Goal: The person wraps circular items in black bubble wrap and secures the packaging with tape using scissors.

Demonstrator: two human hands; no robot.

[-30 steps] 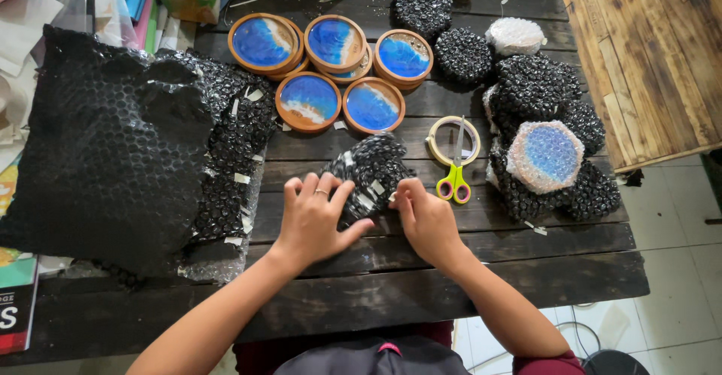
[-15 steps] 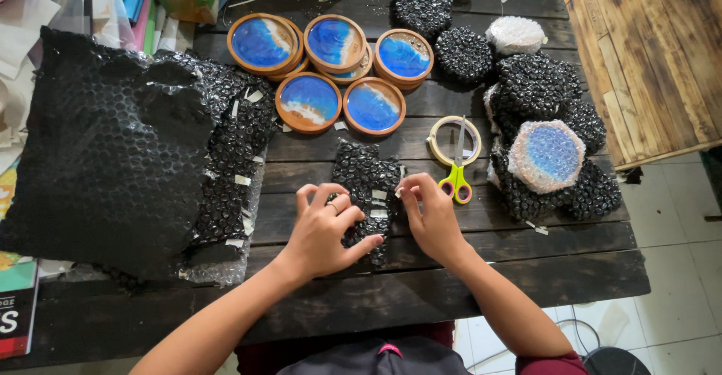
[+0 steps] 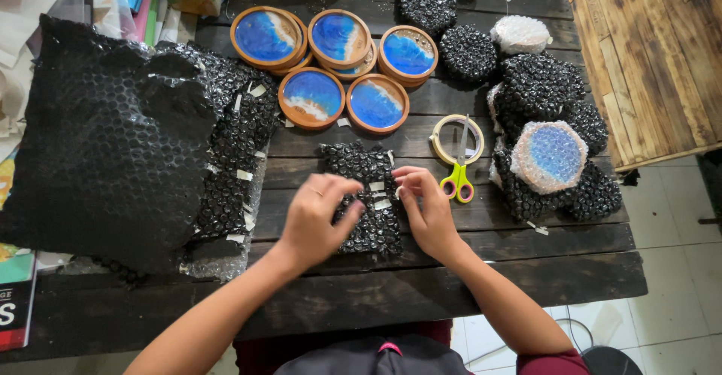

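Observation:
A small flat package in black bubble wrap [image 3: 365, 170] lies on the dark wooden table [image 3: 451, 270] in front of me. My left hand [image 3: 320, 218] rests on its left side, fingers curled over the wrap. My right hand [image 3: 425, 209] pinches at its right edge, beside small white tape strips [image 3: 378, 194]. Just right of the package lie green-handled scissors [image 3: 459, 176] across a roll of clear tape [image 3: 456, 140].
Several round wooden coasters with blue resin [image 3: 338, 66] sit behind the package. Wrapped black bundles [image 3: 541, 89] and one clear-wrapped blue piece [image 3: 553, 155] pile up at right. A large black bubble-wrap sheet [image 3: 113, 142] covers the left. A lighter wooden bench [image 3: 647, 51] stands at the far right.
The bundle, first crumpled and tilted between my hands, has been turned and now lies flat and upright as a rectangle. Both hands have shifted onto its sides.

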